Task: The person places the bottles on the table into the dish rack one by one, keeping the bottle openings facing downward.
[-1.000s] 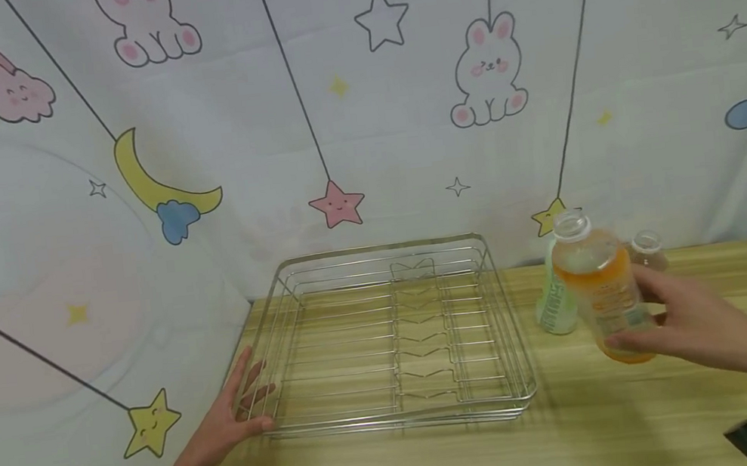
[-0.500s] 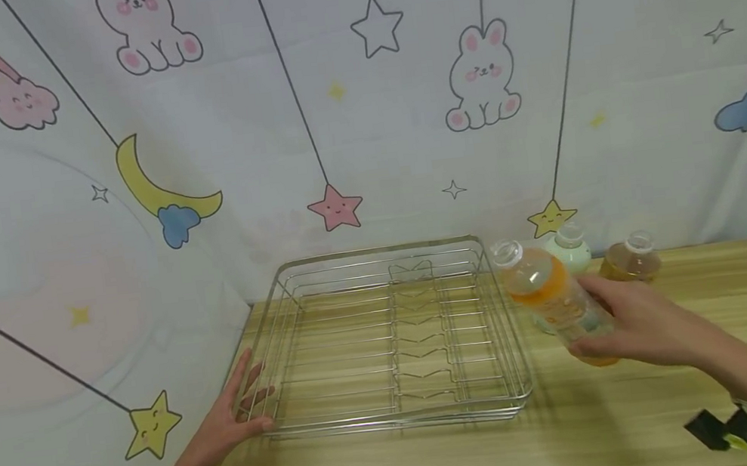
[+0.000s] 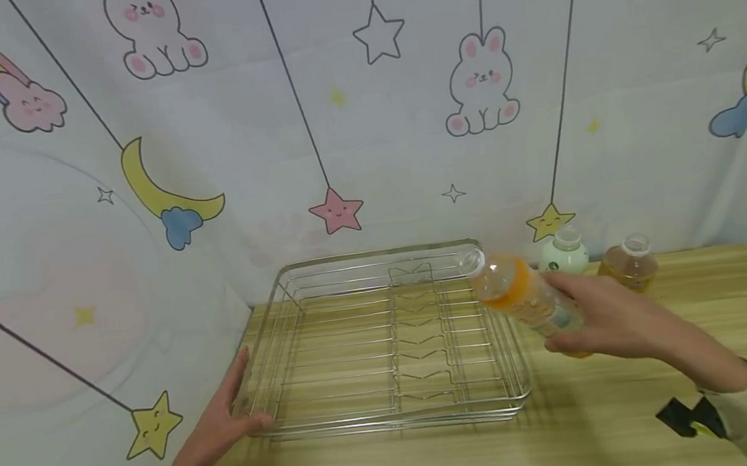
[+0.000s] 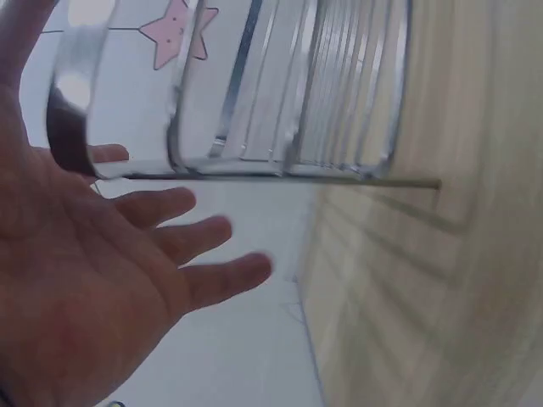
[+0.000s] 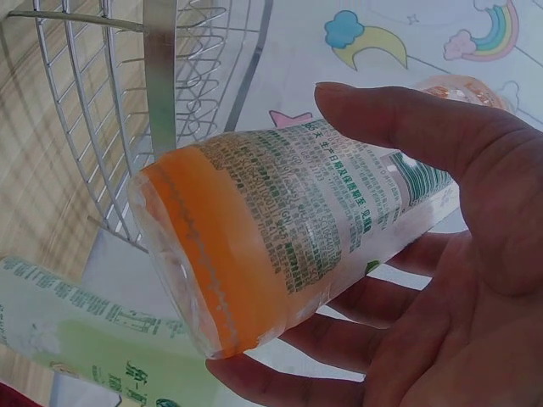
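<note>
And here's the right hand with a firm hold on the orange bottle, thumb on one side, fingers curled round the other! The bottle is up off the wooden table, tilted well over, its neck pointing left across the right rear part of the wire basket; whether it touches the rim, I can't tell. Over on the other side, the left hand is at the basket's near left corner, fingers extended and spread, not clenched round anything, thumb along the wire. Look behind the right hand: a green bottle and a brown bottle stand upright on the table, side by side, right of the basket. At the back, a white cloth shows stars, moons and bunnies.
</note>
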`<state>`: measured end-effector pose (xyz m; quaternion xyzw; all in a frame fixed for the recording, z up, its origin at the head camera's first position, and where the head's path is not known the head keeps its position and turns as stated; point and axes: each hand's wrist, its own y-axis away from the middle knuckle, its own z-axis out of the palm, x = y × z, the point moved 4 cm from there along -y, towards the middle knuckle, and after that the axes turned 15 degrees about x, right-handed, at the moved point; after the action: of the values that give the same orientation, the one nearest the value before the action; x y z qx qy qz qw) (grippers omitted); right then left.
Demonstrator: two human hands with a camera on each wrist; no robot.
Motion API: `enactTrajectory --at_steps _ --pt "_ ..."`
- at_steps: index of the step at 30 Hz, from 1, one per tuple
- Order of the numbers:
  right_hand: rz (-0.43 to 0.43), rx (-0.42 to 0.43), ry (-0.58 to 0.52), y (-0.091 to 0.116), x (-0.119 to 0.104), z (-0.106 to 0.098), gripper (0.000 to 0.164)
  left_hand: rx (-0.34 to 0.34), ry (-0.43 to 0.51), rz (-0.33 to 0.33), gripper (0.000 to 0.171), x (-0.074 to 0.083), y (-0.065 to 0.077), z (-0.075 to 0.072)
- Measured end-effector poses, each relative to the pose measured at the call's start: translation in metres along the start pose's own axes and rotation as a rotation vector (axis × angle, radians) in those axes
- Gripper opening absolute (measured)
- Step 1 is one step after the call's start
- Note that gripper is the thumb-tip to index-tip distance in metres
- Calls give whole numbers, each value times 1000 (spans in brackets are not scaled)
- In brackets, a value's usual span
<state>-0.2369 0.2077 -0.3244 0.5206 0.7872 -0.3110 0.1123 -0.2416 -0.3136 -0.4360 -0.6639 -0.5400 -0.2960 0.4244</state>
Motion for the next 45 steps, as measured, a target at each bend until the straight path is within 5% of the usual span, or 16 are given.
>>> enactTrajectory --at_steps 9,27,45 --pt "-81 24 95 -7 -16 8 79 116 -190 157 119 31 -10 6" --pt "-116 11 193 -20 -42 24 73 91 -157 287 120 59 -18 36" --pt "-167 23 358 -27 -69 44 63 38 -94 368 121 104 -29 75"
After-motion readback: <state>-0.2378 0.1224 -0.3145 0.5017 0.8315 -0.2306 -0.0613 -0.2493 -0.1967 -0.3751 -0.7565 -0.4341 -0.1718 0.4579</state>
